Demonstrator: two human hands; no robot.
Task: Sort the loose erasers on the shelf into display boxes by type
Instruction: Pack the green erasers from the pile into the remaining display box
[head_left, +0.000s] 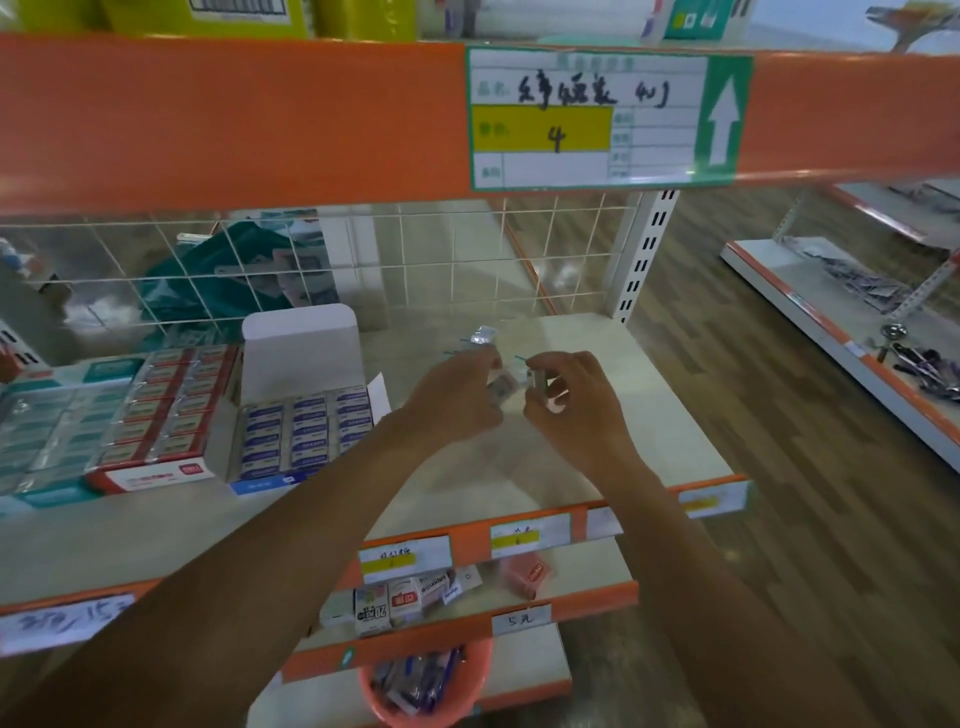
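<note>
Faintly blurred — small, clear-wrapped erasers (501, 387).

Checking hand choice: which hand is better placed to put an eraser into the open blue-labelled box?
Probably left. The left hand grips an eraser and is nearer the blue-labelled display box; the right hand would need to reach across it.

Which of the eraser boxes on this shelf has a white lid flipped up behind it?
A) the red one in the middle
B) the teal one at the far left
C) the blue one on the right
C: the white lid stands upright behind the blue box, while the red box and the teal box show no raised lid.
</note>
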